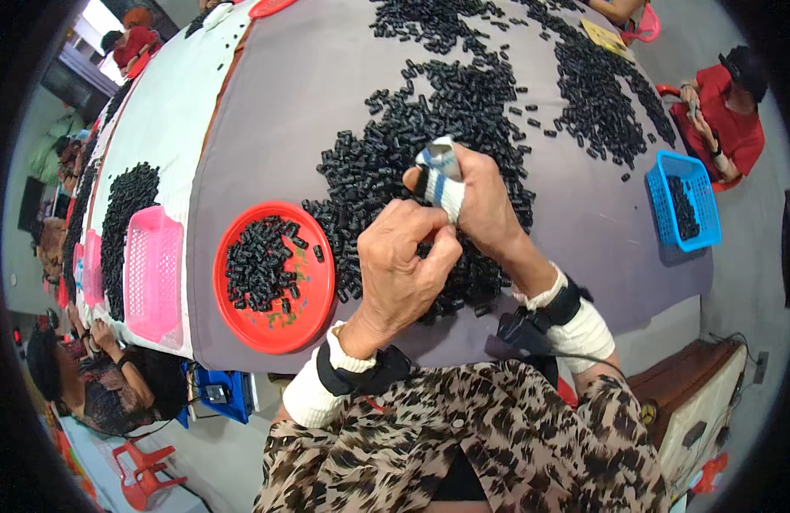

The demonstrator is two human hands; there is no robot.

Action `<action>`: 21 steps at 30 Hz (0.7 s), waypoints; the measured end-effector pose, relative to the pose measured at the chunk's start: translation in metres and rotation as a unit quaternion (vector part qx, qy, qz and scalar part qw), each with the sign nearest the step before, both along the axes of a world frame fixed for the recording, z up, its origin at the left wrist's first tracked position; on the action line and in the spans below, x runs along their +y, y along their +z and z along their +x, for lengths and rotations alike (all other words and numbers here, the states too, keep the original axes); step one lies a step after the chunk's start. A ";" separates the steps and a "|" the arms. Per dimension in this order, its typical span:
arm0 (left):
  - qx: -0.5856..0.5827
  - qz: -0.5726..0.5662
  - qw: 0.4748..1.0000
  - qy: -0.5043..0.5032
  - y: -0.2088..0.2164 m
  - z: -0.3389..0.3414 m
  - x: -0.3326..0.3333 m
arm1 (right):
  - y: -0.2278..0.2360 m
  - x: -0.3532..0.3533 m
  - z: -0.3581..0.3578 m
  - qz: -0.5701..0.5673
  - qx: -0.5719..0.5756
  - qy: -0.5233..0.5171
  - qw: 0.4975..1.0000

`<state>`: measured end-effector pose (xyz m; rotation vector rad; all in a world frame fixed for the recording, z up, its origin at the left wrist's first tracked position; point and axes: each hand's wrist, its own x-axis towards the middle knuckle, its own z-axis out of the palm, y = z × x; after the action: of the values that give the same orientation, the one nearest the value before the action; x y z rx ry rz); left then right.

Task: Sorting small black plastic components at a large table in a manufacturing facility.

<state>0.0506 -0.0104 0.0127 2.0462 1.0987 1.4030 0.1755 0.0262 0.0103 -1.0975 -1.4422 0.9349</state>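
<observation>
My right hand [487, 201] is closed around a small white cloth with blue stripes [446, 190], bunched about its thumb and fingers. A dark bit shows beside the cloth; I cannot make out what it is. From the lower left, my left hand [403, 261] reaches up, its thumb and forefinger pinched on the cloth's lower edge. Under both hands spreads a large heap of small black cylindrical parts [361, 175]. Left of my left hand, a round red tray [228, 321] holds more of these parts. White knitted cuffs and black straps circle both my wrists.
A grey cloth covers the table [267, 137]. Further black heaps [596, 103] lie beyond. At the right edge stands a blue basket [711, 224] with black parts; pink baskets [154, 278] stand left. A person in red [728, 128] sits at the right, others along the left side.
</observation>
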 end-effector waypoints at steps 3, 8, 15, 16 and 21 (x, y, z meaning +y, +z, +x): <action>-0.016 -0.073 0.997 -0.009 0.003 -0.003 0.006 | -0.003 0.003 0.010 -0.106 0.114 0.079 0.985; -0.048 -0.272 0.959 0.067 -0.044 -0.039 0.029 | -0.017 0.004 0.057 -0.147 0.155 -0.009 0.977; 0.288 -0.105 0.949 0.079 -0.075 -0.040 0.030 | -0.055 -0.011 0.093 -0.187 -0.068 -0.055 0.978; 0.339 -0.050 0.932 0.114 -0.074 -0.042 0.030 | -0.065 -0.014 0.100 -0.131 -0.174 -0.069 0.973; 0.390 -0.066 0.901 0.178 -0.081 -0.057 0.036 | -0.093 -0.026 0.099 -0.123 -0.308 -0.127 0.935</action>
<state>-0.0063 0.0255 -0.0685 2.4462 1.9030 0.5665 0.2748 0.0000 -0.0827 -1.8339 -1.6434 0.6156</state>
